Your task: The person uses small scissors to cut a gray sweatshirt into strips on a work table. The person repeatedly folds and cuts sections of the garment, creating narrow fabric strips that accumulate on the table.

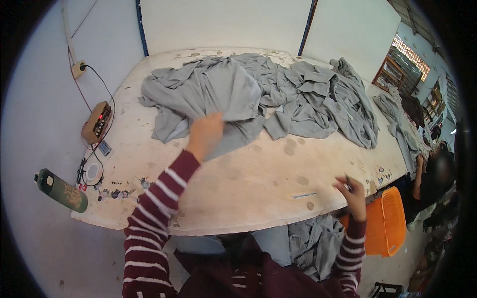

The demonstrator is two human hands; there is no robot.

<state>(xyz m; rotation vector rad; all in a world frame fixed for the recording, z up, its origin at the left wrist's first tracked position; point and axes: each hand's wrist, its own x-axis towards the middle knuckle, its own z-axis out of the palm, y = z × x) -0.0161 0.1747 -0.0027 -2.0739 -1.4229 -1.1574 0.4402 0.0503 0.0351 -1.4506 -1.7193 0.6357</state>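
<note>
My left hand (206,133), slightly blurred, is closed on the near edge of a grey garment (213,89) heaped on the table. Folds in the cloth run towards my fingers. Held off to the right, above the table's front edge, my right hand (354,196) is closed around a small dark tool (349,184), mostly covered by the fingers. A second crumpled grey garment (318,109) lies to the right of the first, and the two heaps touch. More grey cloth (318,243) hangs or lies below the table edge, beside my lap.
The pale, stained table (248,193) curves across the front. At left are a green bottle (62,191), a brown box with a red display (97,122), a remote control (105,148) and cables. An orange basket (387,223) stands at right, near another person (432,179) handling grey cloth.
</note>
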